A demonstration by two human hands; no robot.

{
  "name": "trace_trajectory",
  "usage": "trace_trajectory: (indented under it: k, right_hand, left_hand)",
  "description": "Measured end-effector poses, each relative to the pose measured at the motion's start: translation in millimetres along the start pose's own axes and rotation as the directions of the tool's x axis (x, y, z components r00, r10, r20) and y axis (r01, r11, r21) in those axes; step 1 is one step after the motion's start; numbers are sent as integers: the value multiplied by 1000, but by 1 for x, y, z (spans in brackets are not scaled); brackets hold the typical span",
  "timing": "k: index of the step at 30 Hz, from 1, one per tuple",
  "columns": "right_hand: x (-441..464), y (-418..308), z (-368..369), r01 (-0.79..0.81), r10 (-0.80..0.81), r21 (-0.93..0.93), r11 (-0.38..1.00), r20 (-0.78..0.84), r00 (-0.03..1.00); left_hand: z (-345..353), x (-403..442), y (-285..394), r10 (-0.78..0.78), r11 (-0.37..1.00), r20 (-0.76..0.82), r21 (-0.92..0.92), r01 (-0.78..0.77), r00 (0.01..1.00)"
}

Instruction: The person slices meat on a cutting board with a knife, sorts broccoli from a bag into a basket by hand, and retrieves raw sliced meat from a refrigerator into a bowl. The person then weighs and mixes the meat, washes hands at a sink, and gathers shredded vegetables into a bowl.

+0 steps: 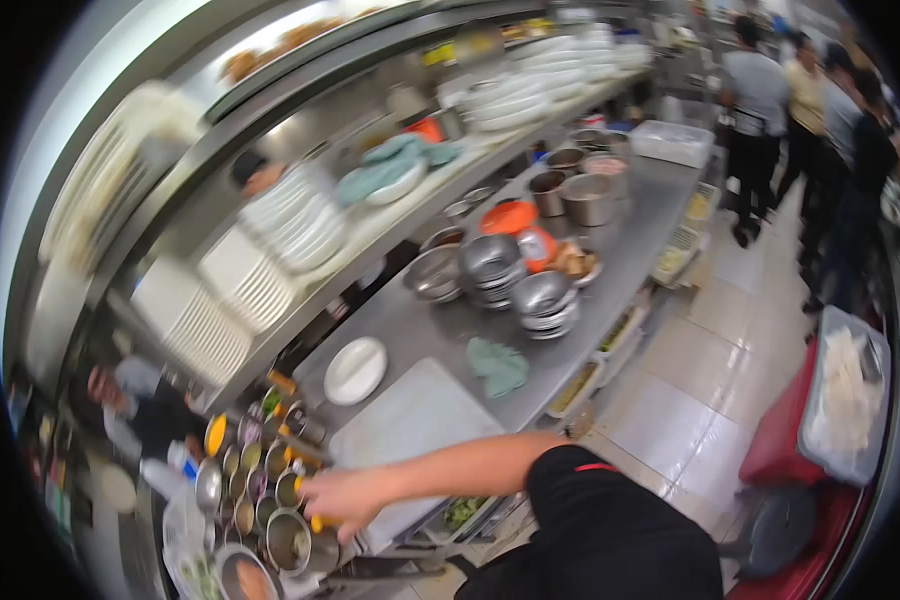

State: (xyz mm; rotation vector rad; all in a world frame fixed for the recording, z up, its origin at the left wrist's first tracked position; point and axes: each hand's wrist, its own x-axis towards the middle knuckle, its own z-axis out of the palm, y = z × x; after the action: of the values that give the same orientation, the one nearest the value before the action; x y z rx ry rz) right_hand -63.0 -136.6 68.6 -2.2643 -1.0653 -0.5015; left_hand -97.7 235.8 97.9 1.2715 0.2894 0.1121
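Observation:
My right hand point(345, 500) reaches in from the lower right over several small metal pots of ingredients at the lower left. Its fingers are slightly blurred and look apart, with nothing visible held in them. Just below the fingers is a metal pot point(288, 540) with pale contents. Yellow handles or spoons show close to the fingertips. Beside the forearm lies a white cutting board point(410, 405), and a white oval plate point(356, 370) sits beyond it. My left hand is out of the frame.
A green cloth point(497, 367) and stacked metal bowls point(545, 300) stand on the steel counter point(610, 285). White plates point(292, 218) fill the shelf above. A lidded plastic tub point(845, 385) is at the right. Several people stand in the aisle; another person point(140, 405) is across the counter.

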Motion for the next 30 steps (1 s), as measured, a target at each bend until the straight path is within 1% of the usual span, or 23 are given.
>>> trace_trajectory:
  k: [1,2,3,4,5,6,7,8,9,10,13,15,17,20,22,25,27,28,29,30]
  right_hand:
    - [4,1,-23,-5,12,-50,999,135,991]
    - [-5,17,-19,-5,6,-88,996,11,1000]
    - [-7,17,-38,-162,170,-70,984,128,977]
    - [-10,34,-37,-92,110,-229,969,69,992]
    - [-14,48,-34,-150,173,-297,943,55,983]
    - [-5,43,-46,-229,248,-288,930,32,968]
    - [-1,46,-48,-265,280,-266,927,19,960]
    - [7,58,-41,-279,287,-251,927,-7,958]
    - [20,65,-35,-270,278,-228,935,4,960]
    - [34,67,-30,-279,285,-214,936,-1,958]
    - [75,74,-9,-288,298,-182,940,33,954]
    - [96,76,9,-252,264,-192,949,37,964]
    - [123,81,30,-246,257,-187,951,42,965]
    - [167,91,71,-219,230,-164,962,50,972]
    - [197,90,101,-198,211,-164,966,69,975]
    - [257,87,144,-226,252,-176,958,141,957]
    - [298,81,171,-235,265,-187,954,159,951]
    - [317,77,182,-240,273,-194,951,168,947]
    - [336,74,193,-249,285,-204,947,171,943]
    - [355,70,202,-219,264,-227,949,193,945]
  left_hand:
    - [7,14,8,45,999,35,-26,-44,998]
    - [-33,66,-4,98,995,89,-8,-98,991]
    - [-74,115,-17,151,988,143,4,-153,978]
    - [-71,123,-16,220,975,47,-40,-218,974]
    - [-81,138,-13,207,978,24,-8,-207,978]
    - [-70,141,-2,229,967,-74,-98,-235,971]
    - [-75,146,8,262,959,-162,-64,-275,951]
    - [-86,156,19,221,972,-172,-47,-232,960]
    - [-97,165,30,190,980,-278,-7,-200,942]
    - [-107,170,42,191,980,-327,7,-200,925]
    - [-145,197,63,216,952,-474,-92,-292,854]
    - [-183,217,72,269,946,-479,-30,-322,836]
    - [-203,238,88,271,948,-494,-13,-319,826]
    - [-234,284,103,279,951,-477,16,-309,833]
    - [-255,328,108,262,963,-427,60,-262,865]
    - [-273,395,114,225,973,-352,121,-195,909]
    - [-296,445,116,175,980,-280,137,-142,944]
    - [-306,471,118,145,985,-289,136,-109,946]
    - [-316,497,123,144,980,-264,170,-101,954]
    - [-325,521,127,140,975,-238,200,-92,961]
